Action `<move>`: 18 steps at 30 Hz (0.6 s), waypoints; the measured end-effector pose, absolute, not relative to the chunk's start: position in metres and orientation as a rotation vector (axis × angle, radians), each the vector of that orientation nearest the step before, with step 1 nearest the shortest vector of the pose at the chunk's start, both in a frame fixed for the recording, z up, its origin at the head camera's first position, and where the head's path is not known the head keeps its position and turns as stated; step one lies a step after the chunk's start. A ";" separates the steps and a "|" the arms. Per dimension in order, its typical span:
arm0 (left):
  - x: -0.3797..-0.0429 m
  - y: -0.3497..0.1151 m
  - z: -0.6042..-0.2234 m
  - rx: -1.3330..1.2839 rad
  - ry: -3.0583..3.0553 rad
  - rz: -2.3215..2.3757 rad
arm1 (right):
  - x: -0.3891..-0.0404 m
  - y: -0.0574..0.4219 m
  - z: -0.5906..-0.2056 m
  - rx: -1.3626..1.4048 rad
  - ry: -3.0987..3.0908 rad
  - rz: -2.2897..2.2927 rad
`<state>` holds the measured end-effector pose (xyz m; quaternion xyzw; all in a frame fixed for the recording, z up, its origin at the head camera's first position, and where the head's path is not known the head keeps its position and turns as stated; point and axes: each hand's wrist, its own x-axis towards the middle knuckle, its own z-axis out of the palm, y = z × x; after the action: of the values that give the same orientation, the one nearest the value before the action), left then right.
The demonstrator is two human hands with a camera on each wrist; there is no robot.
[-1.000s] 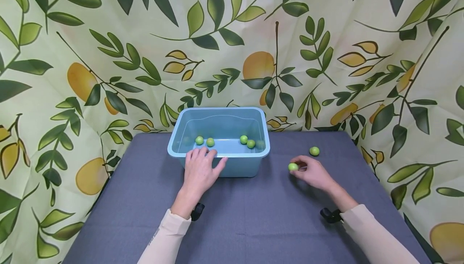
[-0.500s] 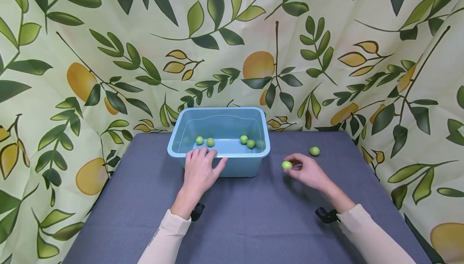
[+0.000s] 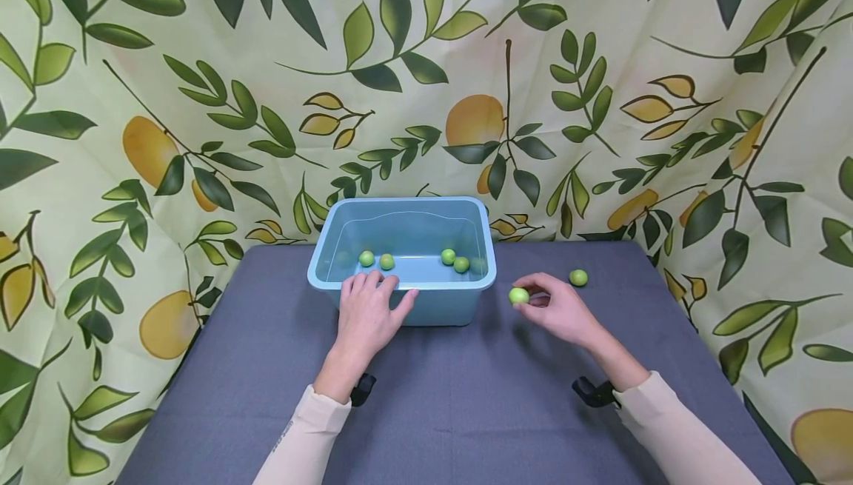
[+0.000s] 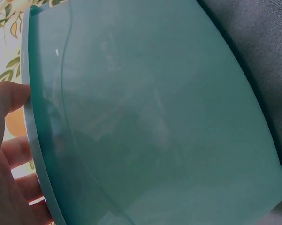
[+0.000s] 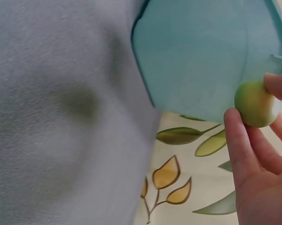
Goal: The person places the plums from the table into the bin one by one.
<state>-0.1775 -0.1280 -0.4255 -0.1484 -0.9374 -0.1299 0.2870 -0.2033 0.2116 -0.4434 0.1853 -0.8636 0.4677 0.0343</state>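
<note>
My right hand (image 3: pixel 558 311) pinches a small round green fruit (image 3: pixel 519 295), held above the cloth just right of a light blue plastic tub (image 3: pixel 400 306). In the right wrist view the fruit (image 5: pixel 256 104) is smooth and yellowish green, between thumb and fingertips, with the tub wall (image 5: pixel 192 56) behind. The left hand (image 3: pixel 369 315) rests on the tub's front rim, its fingers reaching over the edge; the left wrist view has the thumb and fingers along the rim (image 4: pixel 32 122). Inside the tub lie several like fruits, among them one on the left (image 3: pixel 366 258) and one on the right (image 3: pixel 461 264).
One more green fruit (image 3: pixel 578 278) lies on the table beyond my right hand. A dark blue-grey cloth (image 3: pixel 446 411) covers the table. Behind and at the sides hangs a leaf-and-fruit patterned curtain (image 3: pixel 253 41). A black strap (image 3: pixel 593 392) sits at the right wrist.
My right hand has carried the pinched green fruit leftward and slightly away from me, closer to the tub. The left hand and the tub stay where they were.
</note>
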 end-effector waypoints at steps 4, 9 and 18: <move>-0.177 -0.128 -0.426 -0.397 -2.504 -0.355 | -0.202 0.207 -0.435 0.564 -2.629 1.464; -0.178 -0.128 -0.426 -0.397 -2.508 -0.352 | -0.202 0.201 -0.427 0.539 -2.604 1.468; -0.178 -0.128 -0.426 -0.398 -2.507 -0.344 | -0.203 0.188 -0.412 0.546 -2.478 1.482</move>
<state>-0.1776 -0.1280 -0.4256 -0.1488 -0.9378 -0.1288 0.2861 -0.2033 0.1879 -0.4119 0.1848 -0.8389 0.5018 0.1013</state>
